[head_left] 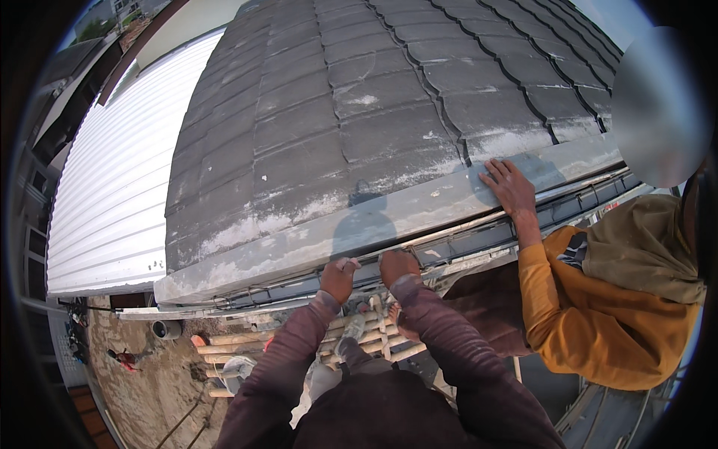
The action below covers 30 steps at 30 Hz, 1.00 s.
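Observation:
My left hand [337,278] is closed at the roof's lower edge, beside a long reinforcing-bar frame [299,285] that runs along the eave. Just to its right, my right hand [399,266] is curled into a fist over the same frame. What the fingers of either hand grip is hidden. Beyond them lies a grey concrete ledge [441,200], with shadows across it. On that ledge at the right, a co-worker's hand [511,188] rests with fingers spread.
Dark roof tiles [299,135] slope up beyond the ledge; a white corrugated roof [123,179] lies left. My feet are on bamboo poles [374,337] high above muddy ground [161,374]. A co-worker in an orange top [598,322] is close on my right. Another person [127,359] is below.

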Each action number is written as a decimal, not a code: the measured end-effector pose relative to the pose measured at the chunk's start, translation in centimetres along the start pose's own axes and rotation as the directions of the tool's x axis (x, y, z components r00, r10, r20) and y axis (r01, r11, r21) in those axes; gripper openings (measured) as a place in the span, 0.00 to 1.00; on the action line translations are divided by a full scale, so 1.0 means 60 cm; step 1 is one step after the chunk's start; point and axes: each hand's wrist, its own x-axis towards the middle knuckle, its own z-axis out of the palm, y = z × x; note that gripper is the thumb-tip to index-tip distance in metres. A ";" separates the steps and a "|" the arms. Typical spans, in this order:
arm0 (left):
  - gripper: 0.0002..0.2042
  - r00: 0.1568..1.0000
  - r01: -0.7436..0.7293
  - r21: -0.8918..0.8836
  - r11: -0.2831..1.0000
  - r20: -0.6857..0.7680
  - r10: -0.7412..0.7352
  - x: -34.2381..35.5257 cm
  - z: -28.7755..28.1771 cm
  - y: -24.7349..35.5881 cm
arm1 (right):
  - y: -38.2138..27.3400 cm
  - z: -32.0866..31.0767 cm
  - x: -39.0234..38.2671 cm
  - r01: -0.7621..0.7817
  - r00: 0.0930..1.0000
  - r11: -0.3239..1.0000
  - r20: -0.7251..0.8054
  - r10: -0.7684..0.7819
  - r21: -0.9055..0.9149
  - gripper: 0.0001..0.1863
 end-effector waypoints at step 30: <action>0.18 0.887 0.462 -0.572 0.678 0.274 -0.372 0.006 0.030 -0.027 | 0.020 0.086 -0.058 -0.030 0.986 0.604 -0.073 0.146 0.797 0.13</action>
